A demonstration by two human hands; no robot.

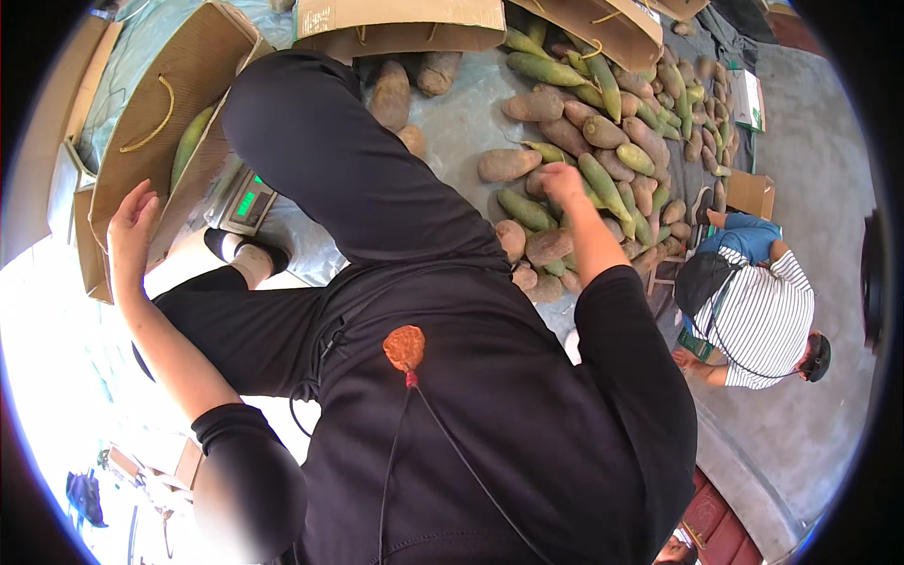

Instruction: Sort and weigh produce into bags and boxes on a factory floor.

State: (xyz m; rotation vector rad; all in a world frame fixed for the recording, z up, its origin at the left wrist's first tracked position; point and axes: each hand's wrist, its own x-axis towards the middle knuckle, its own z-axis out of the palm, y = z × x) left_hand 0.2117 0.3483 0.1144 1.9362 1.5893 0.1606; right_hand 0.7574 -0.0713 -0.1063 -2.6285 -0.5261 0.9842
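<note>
My right hand [562,185] is over a heap of long radishes, its fingers curled inward. Whatever they may hold is hidden, but a brown, soil-covered radish [508,165] lies just left of them. Green radishes [603,181] lie beside and under the wrist. On the left, my left hand [133,231] has its fingers stretched, close against the side of a tall cardboard box [141,118] with a yellow rope handle. Inside that box a green radish [192,143] shows. A scale with a lit green display [249,202] sits beside the box.
More cardboard boxes [400,21] with rope handles stand along the far side. Loose muddy radishes [390,97] lie on plastic sheeting [461,118] beyond my bent leg. At right a person in a striped shirt [767,301] bends near the heap, by a small open carton [750,195].
</note>
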